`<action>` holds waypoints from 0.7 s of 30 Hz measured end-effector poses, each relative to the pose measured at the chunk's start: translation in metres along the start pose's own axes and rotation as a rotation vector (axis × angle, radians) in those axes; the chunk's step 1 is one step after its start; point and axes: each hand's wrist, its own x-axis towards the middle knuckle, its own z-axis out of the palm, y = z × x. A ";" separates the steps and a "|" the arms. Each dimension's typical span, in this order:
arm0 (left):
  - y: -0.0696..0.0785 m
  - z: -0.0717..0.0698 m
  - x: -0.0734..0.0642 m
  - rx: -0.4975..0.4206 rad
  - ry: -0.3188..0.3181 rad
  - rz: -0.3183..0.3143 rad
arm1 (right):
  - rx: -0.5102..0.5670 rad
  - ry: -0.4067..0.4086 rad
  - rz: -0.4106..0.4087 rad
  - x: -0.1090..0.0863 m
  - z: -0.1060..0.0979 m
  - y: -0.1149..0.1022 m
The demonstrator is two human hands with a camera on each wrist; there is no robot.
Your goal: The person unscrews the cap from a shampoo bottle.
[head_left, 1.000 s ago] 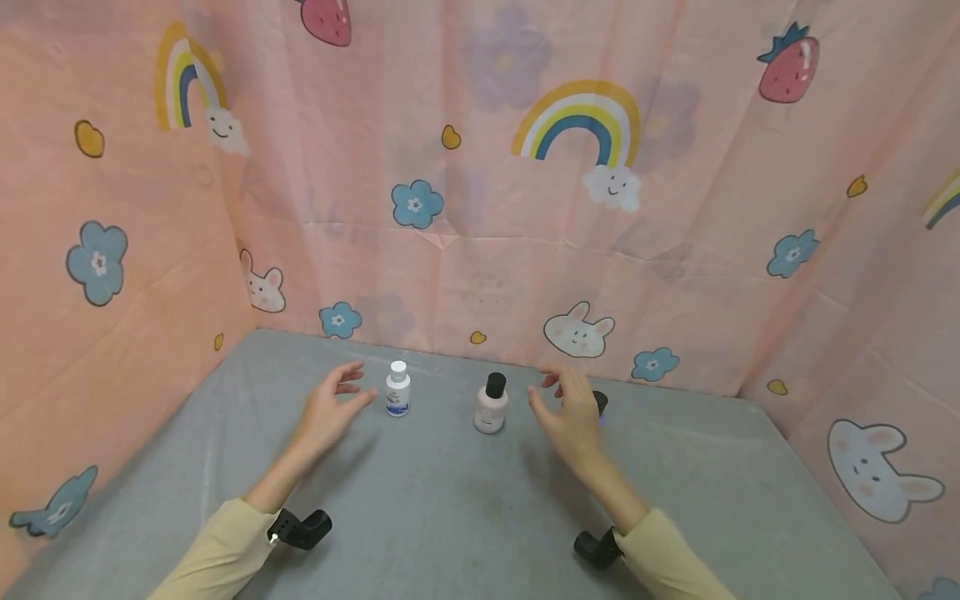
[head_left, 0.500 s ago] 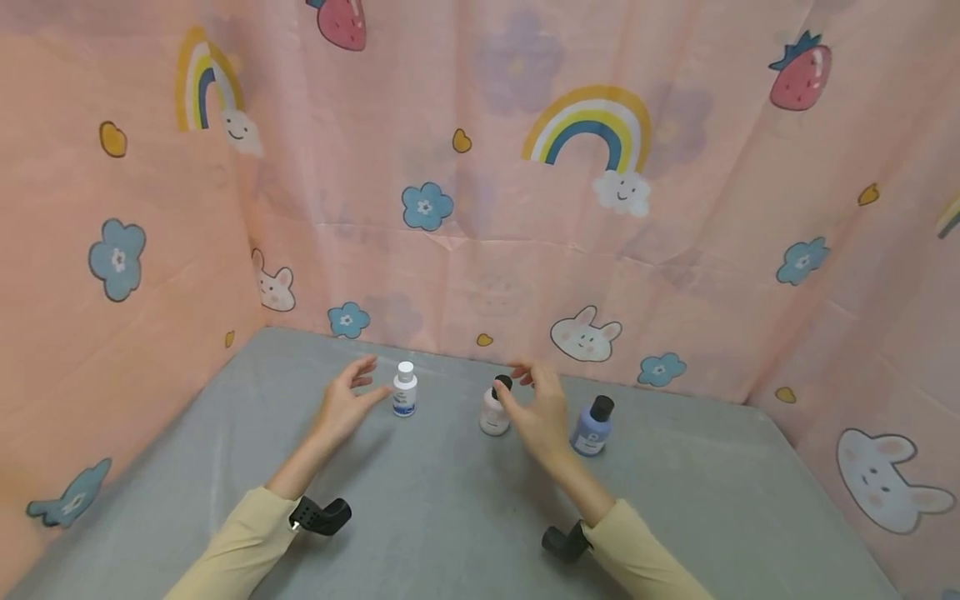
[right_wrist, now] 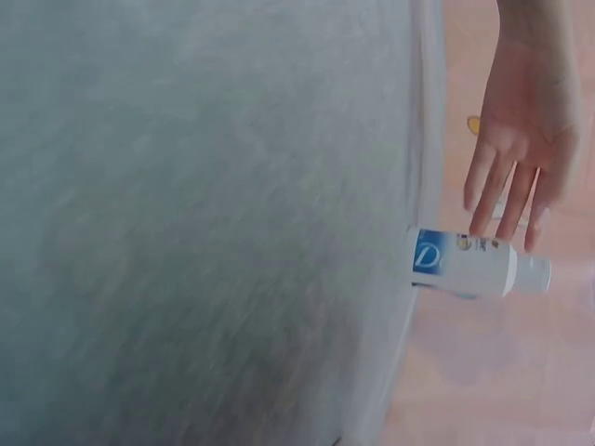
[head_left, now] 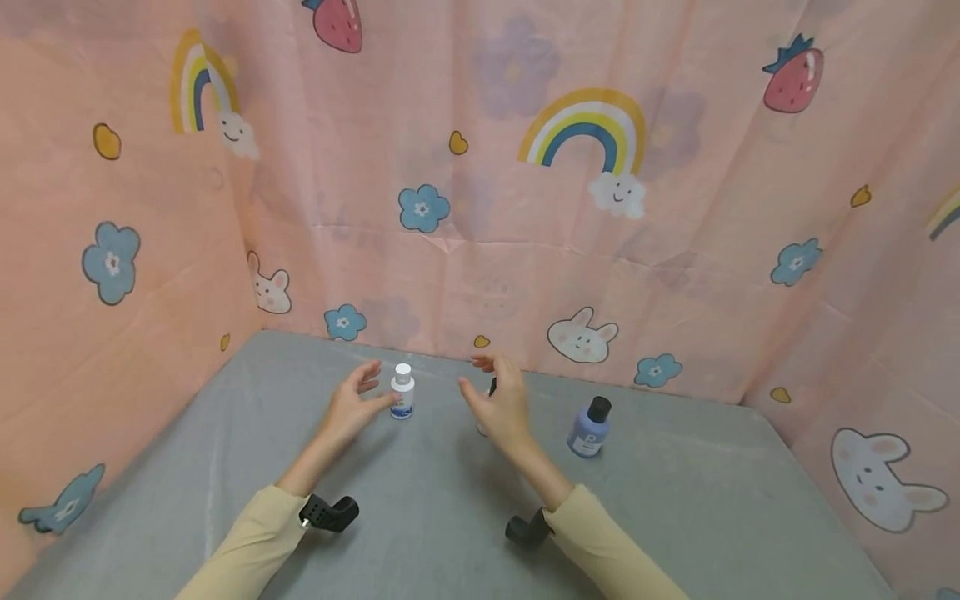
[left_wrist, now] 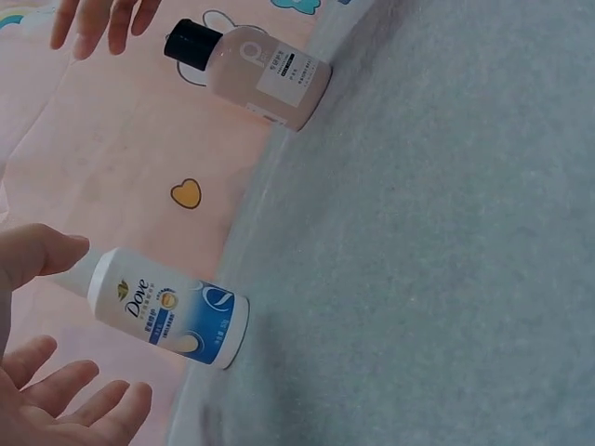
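A small white Dove bottle (head_left: 403, 400) with a white cap and blue label stands upright on the grey table. My left hand (head_left: 356, 410) is just left of it, thumb and fingers spread apart around its near side. In the left wrist view the thumb (left_wrist: 46, 253) overlaps the Dove bottle's cap end. My right hand (head_left: 504, 408) hovers, fingers loosely bent and holding nothing, in front of a pale pink bottle (left_wrist: 270, 76) with a black cap. In the head view that hand hides most of the pink bottle. The left hand also shows in the right wrist view.
A periwinkle-blue bottle (head_left: 588, 432) with a black cap stands to the right of my right hand. The grey table (head_left: 420, 517) meets a pink patterned curtain (head_left: 480, 275) at its back edge and sides. A black wrist camera (head_left: 330, 513) sits on each forearm.
My right hand has moved left, from beside the blue bottle to in front of the pink bottle, uncovering the blue one. My left hand has shifted slightly closer to the Dove bottle.
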 end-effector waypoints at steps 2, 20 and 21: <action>-0.002 0.001 0.002 -0.005 -0.009 -0.004 | 0.006 -0.017 0.010 0.001 0.005 -0.001; -0.010 0.007 0.009 -0.008 -0.028 -0.016 | 0.156 -0.149 0.107 0.006 0.047 -0.007; -0.010 0.008 0.010 -0.012 -0.027 -0.012 | 0.160 -0.156 0.118 0.006 0.049 -0.007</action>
